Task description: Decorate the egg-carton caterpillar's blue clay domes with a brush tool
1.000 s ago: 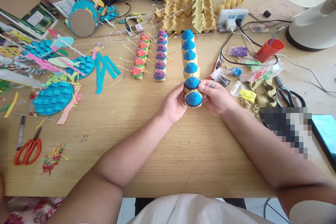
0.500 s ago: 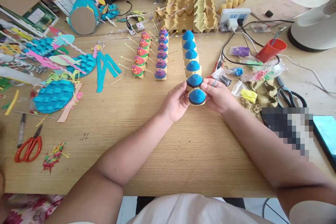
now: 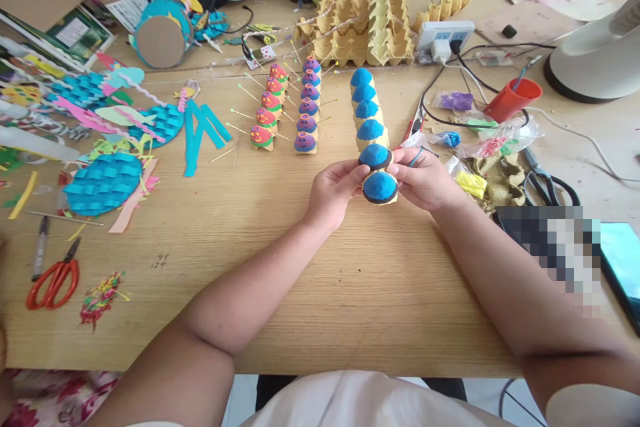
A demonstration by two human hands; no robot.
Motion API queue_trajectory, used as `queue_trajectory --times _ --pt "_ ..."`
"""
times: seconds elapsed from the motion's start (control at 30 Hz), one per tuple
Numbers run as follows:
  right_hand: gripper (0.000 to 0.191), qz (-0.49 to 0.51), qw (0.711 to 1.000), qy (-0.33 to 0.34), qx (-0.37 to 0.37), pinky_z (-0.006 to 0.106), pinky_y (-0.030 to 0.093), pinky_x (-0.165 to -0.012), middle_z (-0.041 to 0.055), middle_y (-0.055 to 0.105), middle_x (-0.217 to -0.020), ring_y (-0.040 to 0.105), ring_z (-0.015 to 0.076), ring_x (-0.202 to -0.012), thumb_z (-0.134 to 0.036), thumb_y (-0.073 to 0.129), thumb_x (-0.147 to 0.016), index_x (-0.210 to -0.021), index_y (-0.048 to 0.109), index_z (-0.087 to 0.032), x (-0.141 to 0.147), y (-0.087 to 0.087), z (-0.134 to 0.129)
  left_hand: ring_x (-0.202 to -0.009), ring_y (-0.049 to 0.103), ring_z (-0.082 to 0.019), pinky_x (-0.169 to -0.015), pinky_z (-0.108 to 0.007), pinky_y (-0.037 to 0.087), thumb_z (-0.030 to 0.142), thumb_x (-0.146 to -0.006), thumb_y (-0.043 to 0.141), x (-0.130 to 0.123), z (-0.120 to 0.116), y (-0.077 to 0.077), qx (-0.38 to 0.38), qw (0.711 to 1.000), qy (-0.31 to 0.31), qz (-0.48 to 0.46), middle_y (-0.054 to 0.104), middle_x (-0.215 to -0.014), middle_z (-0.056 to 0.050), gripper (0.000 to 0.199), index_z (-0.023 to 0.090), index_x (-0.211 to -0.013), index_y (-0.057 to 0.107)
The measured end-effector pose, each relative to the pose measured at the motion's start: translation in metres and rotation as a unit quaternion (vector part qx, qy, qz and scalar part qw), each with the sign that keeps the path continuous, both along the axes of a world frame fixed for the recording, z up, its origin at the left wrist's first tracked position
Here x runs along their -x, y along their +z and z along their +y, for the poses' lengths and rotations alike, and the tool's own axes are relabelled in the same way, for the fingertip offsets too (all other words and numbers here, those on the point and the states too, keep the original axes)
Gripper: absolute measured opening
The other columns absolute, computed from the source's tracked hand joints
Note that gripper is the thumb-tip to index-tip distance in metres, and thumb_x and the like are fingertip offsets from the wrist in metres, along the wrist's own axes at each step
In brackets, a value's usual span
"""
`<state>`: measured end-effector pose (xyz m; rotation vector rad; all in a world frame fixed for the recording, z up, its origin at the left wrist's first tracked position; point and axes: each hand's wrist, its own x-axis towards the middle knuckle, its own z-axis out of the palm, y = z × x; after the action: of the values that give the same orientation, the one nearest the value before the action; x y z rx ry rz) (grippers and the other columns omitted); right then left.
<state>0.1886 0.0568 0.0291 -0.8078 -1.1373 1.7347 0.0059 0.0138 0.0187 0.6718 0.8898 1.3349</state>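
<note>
Fingers of the left hand and right hand pinch the nearest blue-topped egg-carton cup from both sides, at the near end of a row of blue cups on the tabletop.

Matt blue-painted cardboard egg-carton strip, wood-grain table

You are at a craft workspace, likely a home or classroom hobby corner. The wooden table is strewn with cut paper fish, red-handled scissors, stacked egg cartons and rows of painted egg-carton figures. A power strip, a red cup and bags of coloured clay lie among the scraps.
</note>
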Motion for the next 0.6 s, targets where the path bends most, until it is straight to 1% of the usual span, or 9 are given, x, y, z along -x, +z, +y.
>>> queue_trajectory --times 0.1,0.3,0.4,0.5,0.6 --pt "0.044 -0.003 1.0 0.002 -0.004 0.022 0.044 -0.051 -0.0039 0.068 -0.061 0.053 0.0071 -0.052 -0.049 0.109 -0.06 -0.077 0.081 -0.019 -0.0015 0.0001 0.0014 -0.063 0.061 -0.007 -0.06 -0.021 0.048 0.061 -0.062 0.103 0.0 -0.0008 -0.0035 -0.029 0.998 0.011 0.048 0.076 -0.073 0.001 0.052 0.018 -0.086 0.086" --pt "0.043 -0.023 1.0 0.008 -0.02 0.023 0.041 -0.05 -0.0041 0.067 -0.06 0.049 0.0069 -0.051 -0.049 0.108 -0.06 -0.077 0.082 -0.019 -0.0029 0.002 0.0014 -0.064 0.06 -0.008 -0.062 -0.022 0.049 0.06 -0.069 0.099 0.0021 -0.0027 -0.0057 -0.045 0.994 0.016 0.101 0.076 -0.074 0.0 0.047 0.018 -0.087 0.087" --pt "0.042 -0.031 0.999 0.007 -0.017 0.024 0.042 -0.05 -0.0041 0.067 -0.06 0.05 0.0076 -0.051 -0.048 0.108 -0.061 -0.077 0.081 -0.02 -0.0046 0.0026 0.0011 -0.063 0.058 -0.008 -0.062 -0.023 0.047 0.058 -0.071 0.099 0.0029 -0.0035 -0.0062 -0.055 0.991 0.02 0.121 0.073 -0.07 0.001 0.044 0.018 -0.084 0.087" --pt "0.042 -0.035 0.999 0.006 -0.007 0.024 0.044 -0.051 -0.0032 0.068 -0.061 0.052 0.0082 -0.052 -0.048 0.109 -0.06 -0.076 0.08 -0.021 -0.0049 0.0023 0.0004 -0.064 0.059 -0.008 -0.062 -0.022 0.046 0.056 -0.07 0.1 0.0029 -0.0038 -0.0059 -0.057 0.991 0.025 0.117 0.072 -0.067 0.002 0.042 0.018 -0.082 0.086" --pt "0.043 -0.017 1.0 0.004 0.003 0.024 0.046 -0.052 -0.0029 0.069 -0.063 0.053 0.0089 -0.053 -0.048 0.109 -0.059 -0.076 0.081 -0.022 -0.0035 0.0019 -0.0011 -0.065 0.062 -0.008 -0.064 -0.023 0.049 0.058 -0.067 0.102 0.0018 -0.0034 -0.0039 -0.048 0.996 0.019 0.069 0.075 -0.071 0.001 0.045 0.019 -0.084 0.087"
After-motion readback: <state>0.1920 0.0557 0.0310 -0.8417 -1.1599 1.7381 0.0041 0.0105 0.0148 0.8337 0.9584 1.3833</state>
